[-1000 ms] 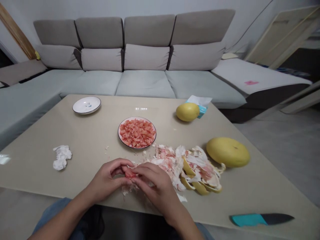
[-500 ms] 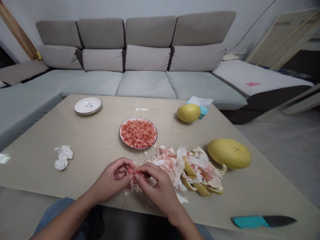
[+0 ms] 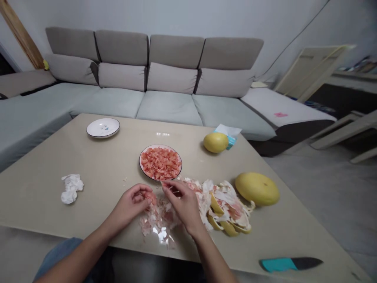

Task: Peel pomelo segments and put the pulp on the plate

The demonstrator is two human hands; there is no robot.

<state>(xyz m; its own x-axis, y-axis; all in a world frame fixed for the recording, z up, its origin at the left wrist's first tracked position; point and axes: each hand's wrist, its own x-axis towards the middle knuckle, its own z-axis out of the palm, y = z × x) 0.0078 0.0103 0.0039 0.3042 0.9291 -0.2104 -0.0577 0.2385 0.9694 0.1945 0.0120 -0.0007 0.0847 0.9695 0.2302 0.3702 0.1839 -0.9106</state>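
Pomelo pulp (image 3: 150, 198) is sitting in my curled left hand (image 3: 129, 206), loose grip around the pink chunk, right over scraps of pith (image 3: 156, 222) on the bench (image 3: 97, 165). Right hand (image 3: 183, 204) is in a narrow pinch just beside a plate of chopped pulp (image 3: 140, 164), can't tell if it's holding anything.

We face a long sectional sofa (image 3: 169, 112) with taupe back cushions and pale grey seats, its chaise (image 3: 282, 106) reaching right. Behind rises a plain white wall (image 3: 165, 15), a wooden strip (image 3: 20, 35) slants far left, and a pale framed panel (image 3: 309, 67) stands beyond the chaise above a grey floor (image 3: 318, 188).
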